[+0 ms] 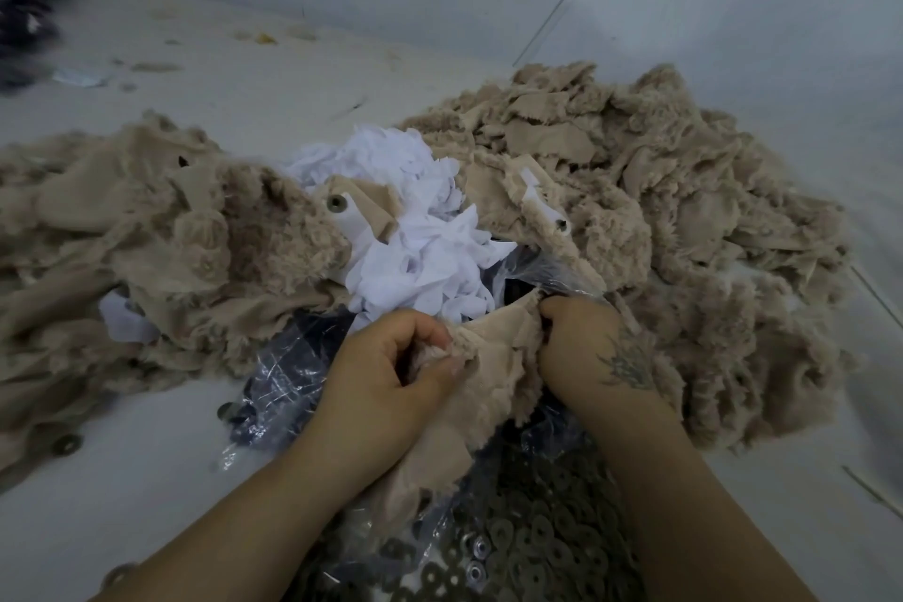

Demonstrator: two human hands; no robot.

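Hands meet over a heap of plush offcuts: on my remote feed, the left hand (pixel 386 372) and the right hand (pixel 586 347) come together low in the centre of the head view, both holding one beige plush piece (pixel 488 372). The left fingers (pixel 430 332) are curled tight and pinch the piece's fuzzy upper edge. The right fingers (pixel 562 308) are folded round the opposite edge, knuckles up. The piece hangs between the two hands, above a crumpled clear plastic bag (pixel 283 386) with dark contents. I make out a mass of metal washers (pixel 527 538) between the forearms at the bottom edge, and one loose washer (pixel 66 445) lies well apart to the left. Just beyond the hands sits a clump of white scraps (pixel 415 235), flanked by a left pile (pixel 146 235) and a larger right pile (pixel 684 210) of the same beige plush. Everything rests on a pale desk (pixel 244 88) that runs back to a wall, with a blurred dark heap (pixel 24 15) at its far left corner.
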